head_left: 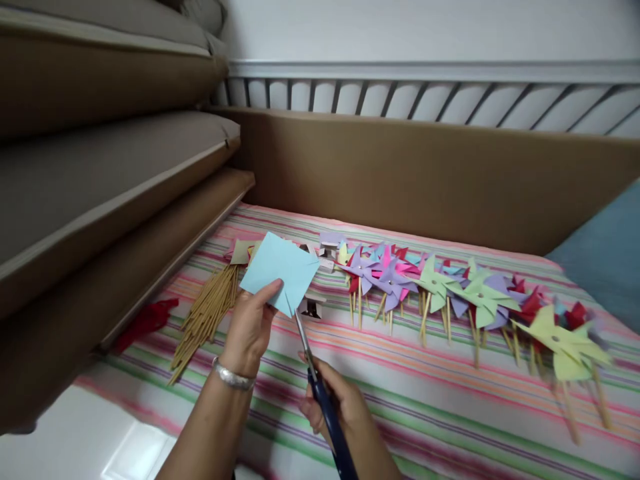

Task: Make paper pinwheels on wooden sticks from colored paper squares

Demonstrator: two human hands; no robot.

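Paper pinwheels (480, 295) spread over the striped cloth (430, 393) toward three o'clock, presumably out of the blades' way; wooden sticks (206, 321) lie around eight. The navy-handled scissors (323, 393), grasped by the fingers of the right hand (345, 400), meet the light-blue paper square (273, 267) at its five-o'clock corner. The left hand (254, 328) pinches it below, thumb on top, likely steadying it; most projects toward twelve.

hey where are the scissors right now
In the head view, the scissors are at lower centre, held in the right hand, blades at the lower corner of the light blue paper.
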